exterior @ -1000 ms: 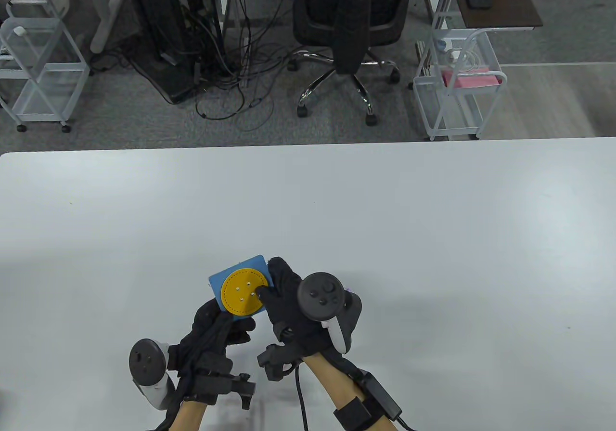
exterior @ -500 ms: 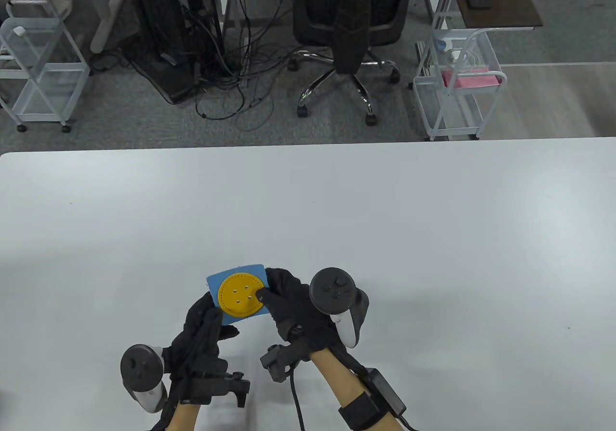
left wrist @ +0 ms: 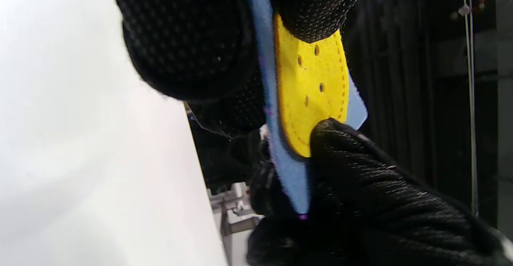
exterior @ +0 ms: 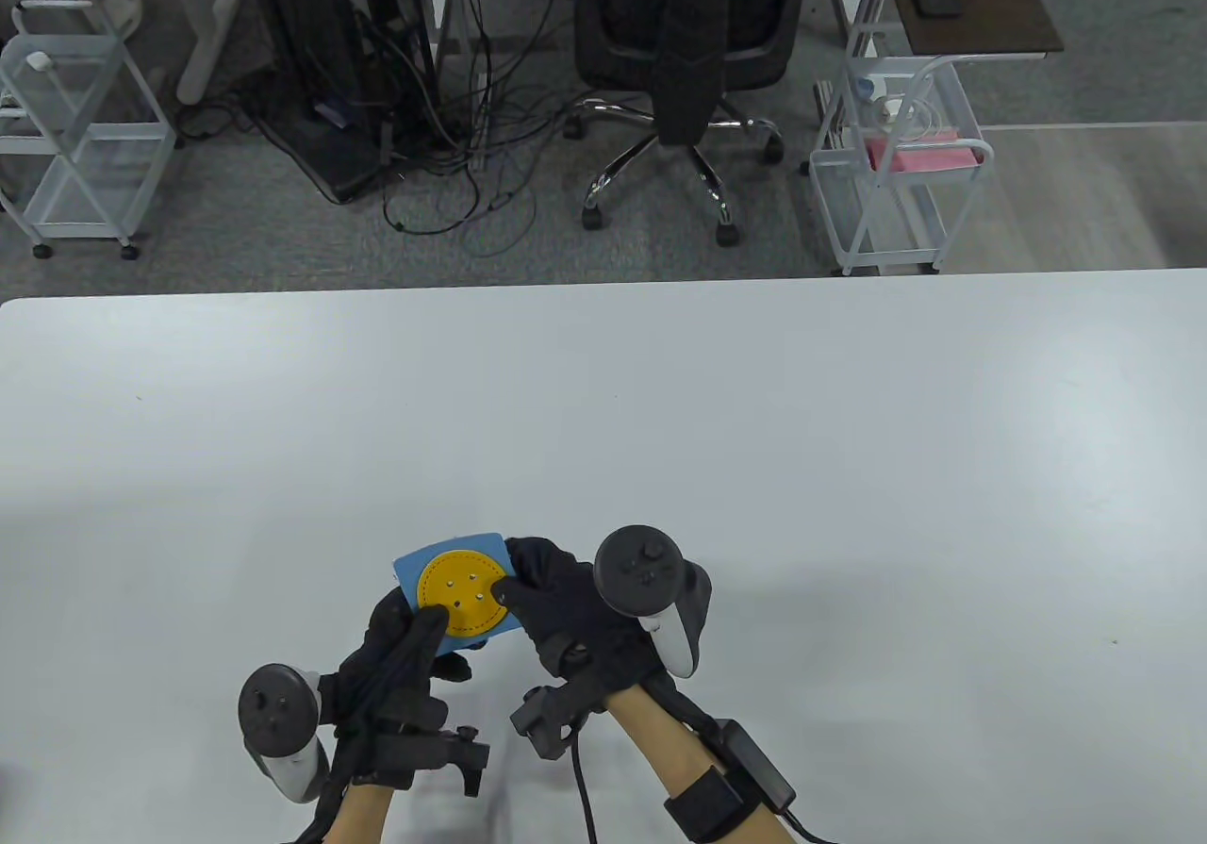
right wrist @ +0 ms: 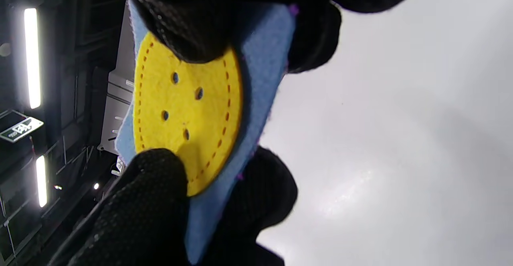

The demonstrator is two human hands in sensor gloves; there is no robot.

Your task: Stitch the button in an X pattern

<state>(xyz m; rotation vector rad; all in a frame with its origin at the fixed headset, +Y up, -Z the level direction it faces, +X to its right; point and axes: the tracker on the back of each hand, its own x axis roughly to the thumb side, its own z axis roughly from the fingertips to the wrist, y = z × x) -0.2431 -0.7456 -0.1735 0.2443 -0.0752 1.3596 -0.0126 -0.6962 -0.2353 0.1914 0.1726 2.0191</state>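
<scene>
A blue felt square (exterior: 412, 569) carries a round yellow felt button (exterior: 462, 591) with several holes and a dashed stitch ring. It is held up above the white table (exterior: 754, 429) near the front edge. My left hand (exterior: 415, 641) pinches its lower left edge, thumb on the yellow disc. My right hand (exterior: 537, 589) pinches its right edge, thumb on the disc's rim. The left wrist view shows the yellow button (left wrist: 312, 85) edge-on between both thumbs. In the right wrist view the yellow button (right wrist: 186, 109) faces the camera on the blue felt square (right wrist: 264, 57). No needle or thread is visible.
Beyond the table's far edge stand an office chair (exterior: 693, 42), white wire carts (exterior: 896, 174) (exterior: 75, 127) and a tangle of cables (exterior: 453, 156) on the floor.
Both hands have carried the felt piece a little toward the front and left. The left thumb has slid up onto the yellow disc.
</scene>
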